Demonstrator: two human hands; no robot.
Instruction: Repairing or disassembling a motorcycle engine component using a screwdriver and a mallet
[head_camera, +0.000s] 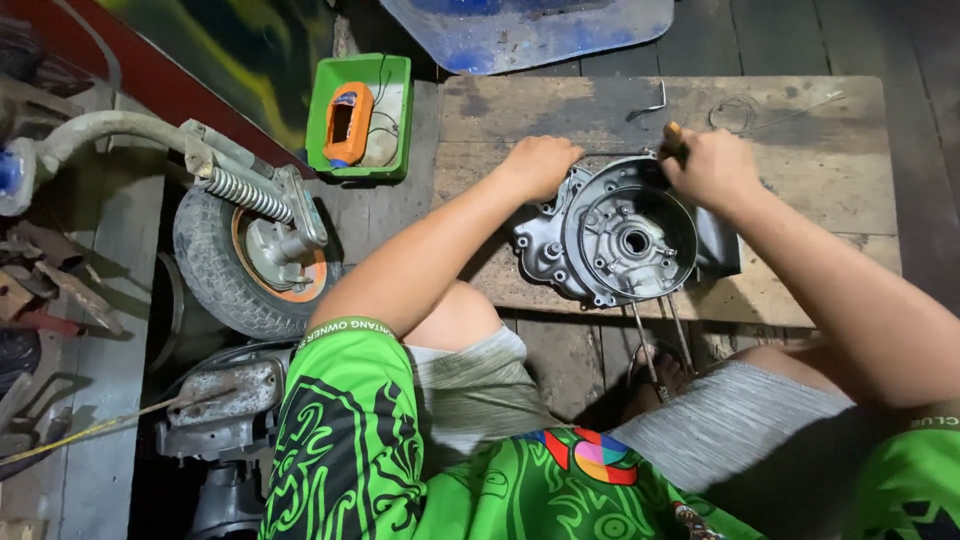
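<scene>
Worn wooden board (800, 170) on dark plank flooring, green tray (361, 115) and small wheel (245, 250) off to the left. Grey engine cover (615, 235) flat on the board, just below both sets of fingers. Left hand (540, 165) curled shut on the cover's upper left rim. Right hand (712, 168) fisted around a wooden-handled tool (673, 140), tip at the upper right rim.

green tray (395, 72): a square open plastic container on the floor, well left of the left hand's fingers (560, 152) and slightly farther from the person.
orange device (347, 122): inside that tray, an oblong orange and blue case with a dark rectangular window.
labels, signs: none that can be made out.
</scene>
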